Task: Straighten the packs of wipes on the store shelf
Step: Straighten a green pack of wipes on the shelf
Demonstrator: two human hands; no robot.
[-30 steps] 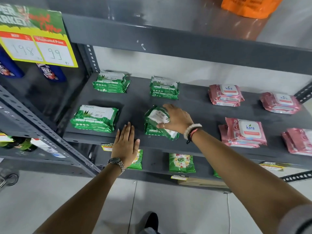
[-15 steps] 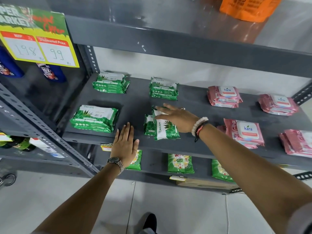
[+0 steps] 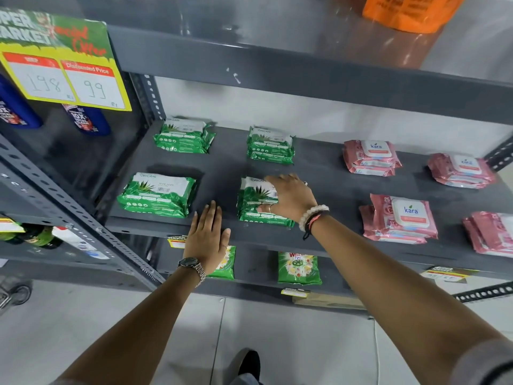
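Right hand lies flat, fingers spread, on top of the front-middle green stack, which sits near the shelf front edge; it presses rather than pinches. Left hand is open, fingers together, palm down on the bare shelf lip just left of that stack, not touching it. Stack looks roughly square to the edge, top pack close to flush with the ones under it. To finish the step well: keep the palm pressure light so the soft packs don't bulge, nudge the top pack until its edges match those below, then line the stack's front up with the front-left green stack. The left hand could serve as a stop on the stack's left side. Next obvious candidate: the front pink stack, whose packs sit visibly offset.
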